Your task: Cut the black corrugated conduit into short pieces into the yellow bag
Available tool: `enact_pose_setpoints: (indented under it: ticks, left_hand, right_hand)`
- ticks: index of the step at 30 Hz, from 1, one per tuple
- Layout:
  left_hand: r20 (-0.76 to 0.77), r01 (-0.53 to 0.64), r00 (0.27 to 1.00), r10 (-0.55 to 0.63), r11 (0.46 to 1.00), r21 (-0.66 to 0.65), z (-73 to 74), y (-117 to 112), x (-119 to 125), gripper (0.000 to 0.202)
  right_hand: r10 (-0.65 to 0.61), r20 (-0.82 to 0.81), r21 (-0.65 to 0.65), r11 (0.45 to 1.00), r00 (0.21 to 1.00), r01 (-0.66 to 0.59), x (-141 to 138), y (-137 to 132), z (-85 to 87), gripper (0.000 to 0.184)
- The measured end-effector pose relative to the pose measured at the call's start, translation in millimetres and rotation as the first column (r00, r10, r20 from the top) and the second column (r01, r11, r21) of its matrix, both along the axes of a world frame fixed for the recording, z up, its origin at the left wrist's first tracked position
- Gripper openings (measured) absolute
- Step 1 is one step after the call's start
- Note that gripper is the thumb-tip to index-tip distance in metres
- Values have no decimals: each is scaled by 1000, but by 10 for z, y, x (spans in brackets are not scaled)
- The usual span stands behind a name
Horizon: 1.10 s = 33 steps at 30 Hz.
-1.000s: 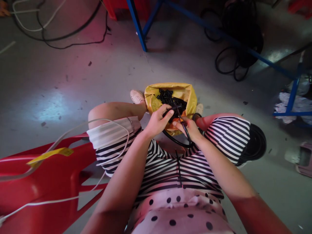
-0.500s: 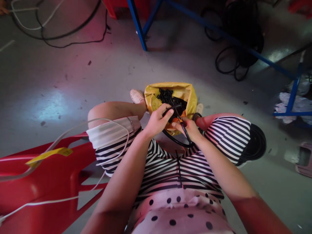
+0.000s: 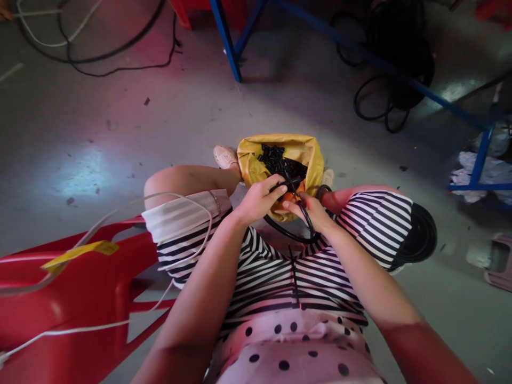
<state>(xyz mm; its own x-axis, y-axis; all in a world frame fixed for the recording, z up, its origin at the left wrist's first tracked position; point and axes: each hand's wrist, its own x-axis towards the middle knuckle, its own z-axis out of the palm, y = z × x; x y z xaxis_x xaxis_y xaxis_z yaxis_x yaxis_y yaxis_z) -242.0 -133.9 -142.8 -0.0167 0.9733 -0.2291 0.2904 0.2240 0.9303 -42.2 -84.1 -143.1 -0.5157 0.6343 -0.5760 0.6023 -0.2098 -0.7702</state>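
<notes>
I sit with striped shorts over my knees, and a yellow bag [image 3: 308, 154] full of small black parts [image 3: 276, 159] stands open on the floor between my feet. My left hand [image 3: 258, 201] pinches a small black part at the bag's near rim. My right hand [image 3: 310, 210] is closed round a black cable [image 3: 288, 233] whose end has an orange piece. The two hands meet, fingertips almost touching. The cable loops down between my knees and runs to a black coil [image 3: 422, 234] by my right thigh.
A red plastic stool [image 3: 72, 298] with a white cable [image 3: 176, 200] draped over it stands at my left. A blue metal frame [image 3: 360, 53] and more black cable coils [image 3: 394, 69] lie ahead on the grey floor. White rags [image 3: 494, 170] lie at the far right.
My left hand has shifted slightly, its fingers now pinching the black part lower and closer to my right hand. The right hand has hardly moved.
</notes>
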Motion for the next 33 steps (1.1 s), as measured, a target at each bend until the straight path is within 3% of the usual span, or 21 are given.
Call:
enact_pose_setpoints:
  ticks: [4,17,22,26,33]
  left_hand:
    - [9,37,999,-37,999,-23,-24,-4,11,26]
    - [133,-2,991,5,1000,-19,38,16,-23,26]
    - [110,4,994,-2,1000,-15,28,10,-30,25]
    - [106,79,991,-77,997,-14,23,9,-11,24]
    - [92,128,988,-124,991,-40,-47,1,-17,25]
  right_hand:
    - [34,-53,-41,998,998,-36,34,23,-51,53]
    - [-5,4,85,996,1000,5,1,-33,15,67]
    - [-18,4,33,999,1000,18,10,-16,38,68]
    - [-17,-106,-63,998,994,10,20,28,69,60]
    - [29,-102,-67,997,994,-36,40,48,33,57]
